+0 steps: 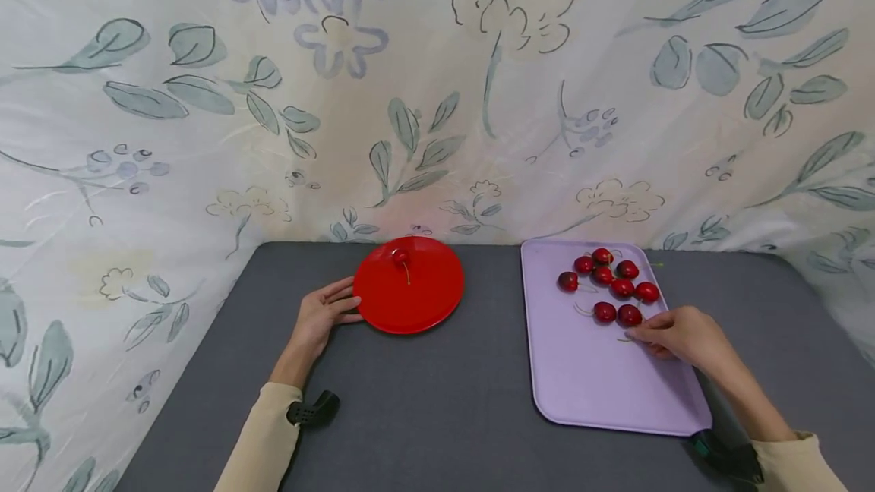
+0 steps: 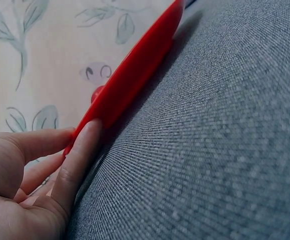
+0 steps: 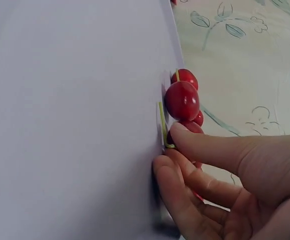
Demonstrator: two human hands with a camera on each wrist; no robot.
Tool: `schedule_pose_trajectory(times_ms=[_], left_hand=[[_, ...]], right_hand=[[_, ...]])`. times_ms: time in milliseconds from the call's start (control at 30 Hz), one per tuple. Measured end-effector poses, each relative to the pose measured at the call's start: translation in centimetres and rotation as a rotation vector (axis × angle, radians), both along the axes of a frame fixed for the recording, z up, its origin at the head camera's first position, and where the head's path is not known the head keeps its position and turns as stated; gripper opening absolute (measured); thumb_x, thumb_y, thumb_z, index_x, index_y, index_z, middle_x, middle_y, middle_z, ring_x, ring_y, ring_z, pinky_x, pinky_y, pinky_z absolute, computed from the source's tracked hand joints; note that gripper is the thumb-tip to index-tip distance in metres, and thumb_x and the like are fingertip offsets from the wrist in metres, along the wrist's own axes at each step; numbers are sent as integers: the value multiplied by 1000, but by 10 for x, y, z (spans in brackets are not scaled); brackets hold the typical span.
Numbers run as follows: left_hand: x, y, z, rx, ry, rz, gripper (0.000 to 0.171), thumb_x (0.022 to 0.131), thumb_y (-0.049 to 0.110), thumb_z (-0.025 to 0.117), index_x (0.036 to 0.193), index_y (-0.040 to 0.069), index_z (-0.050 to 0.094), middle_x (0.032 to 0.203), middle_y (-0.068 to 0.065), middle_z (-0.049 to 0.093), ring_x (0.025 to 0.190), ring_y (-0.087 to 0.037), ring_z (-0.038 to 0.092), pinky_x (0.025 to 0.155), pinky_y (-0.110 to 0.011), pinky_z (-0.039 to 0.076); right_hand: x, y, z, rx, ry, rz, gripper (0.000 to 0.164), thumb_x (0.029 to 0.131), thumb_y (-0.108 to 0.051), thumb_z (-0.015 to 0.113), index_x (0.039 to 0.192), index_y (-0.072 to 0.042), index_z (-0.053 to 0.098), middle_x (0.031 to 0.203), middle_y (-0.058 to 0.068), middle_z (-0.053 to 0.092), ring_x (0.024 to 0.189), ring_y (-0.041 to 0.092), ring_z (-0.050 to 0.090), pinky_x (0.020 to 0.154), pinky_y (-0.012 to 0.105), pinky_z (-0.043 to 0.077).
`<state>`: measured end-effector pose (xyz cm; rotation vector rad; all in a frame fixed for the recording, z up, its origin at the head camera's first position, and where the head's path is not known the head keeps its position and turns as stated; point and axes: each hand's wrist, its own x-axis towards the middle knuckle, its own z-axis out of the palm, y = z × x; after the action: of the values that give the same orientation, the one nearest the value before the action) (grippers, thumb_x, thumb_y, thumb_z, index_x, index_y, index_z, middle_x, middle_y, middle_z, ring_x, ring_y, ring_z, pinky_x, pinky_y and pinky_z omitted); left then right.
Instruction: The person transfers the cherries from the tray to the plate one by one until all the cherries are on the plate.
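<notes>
A round red plate [image 1: 431,302] lies on the dark cloth, with a single cherry [image 1: 400,256] and its stem on top. My left hand [image 1: 330,310] grips the plate's left rim; the left wrist view shows thumb and fingers pinching the edge. To the right, a lilac tray [image 1: 581,378] bears several dark red cherries [image 1: 622,288] toward its far end. At the tray's right edge my right hand [image 1: 683,336] pinches a cherry [image 3: 192,128] between thumb and fingers. The thumb partly covers this cherry, and its bent green stem [image 3: 162,122] sticks out beside the thumb tip.
A dark grey cloth [image 1: 437,416] covers the table around plate and tray. Behind it hangs a pale curtain [image 1: 424,59] printed with leaves and flowers. A black strap device [image 1: 314,408] is on the left wrist, and another [image 1: 724,458] is by the right.
</notes>
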<state>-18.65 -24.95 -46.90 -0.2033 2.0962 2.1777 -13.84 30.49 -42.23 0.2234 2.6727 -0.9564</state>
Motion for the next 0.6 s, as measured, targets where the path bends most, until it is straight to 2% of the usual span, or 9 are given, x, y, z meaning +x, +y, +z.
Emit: schedule_pose_trajectory(times_ms=[167,400,500,600], left_hand=[[1,2,-1,-10,1,9,53,93,2,66,143,-2,47,138,-25,52,92,-13,70,76,-35,61],[-2,1,3,7,-7,21,52,92,-1,65,141,-3,48,136,-25,53,91,-13,70,75,-36,61],[-2,1,5,9,-13,10,52,93,-1,64,142,-2,48,137,-25,53,91,-13,70,76,-36,61],[-3,0,6,10,-18,3,52,93,-1,64,142,-2,47,137,-25,52,91,-13,70,76,-36,61]], right_hand=[[-1,-1,0,-27,-2,-35,41,85,-31,78,91,9,73,65,2,66,61,14,62,54,28,57],[-2,-3,0,-26,26,1,31,87,-25,73,84,6,73,64,2,66,60,15,62,53,26,55],[-1,-1,-1,-65,34,-10,33,88,-24,72,87,9,72,66,4,69,60,16,66,54,25,57],[2,2,-2,-148,24,-41,37,90,-22,71,93,15,69,71,8,71,63,16,70,58,26,59]])
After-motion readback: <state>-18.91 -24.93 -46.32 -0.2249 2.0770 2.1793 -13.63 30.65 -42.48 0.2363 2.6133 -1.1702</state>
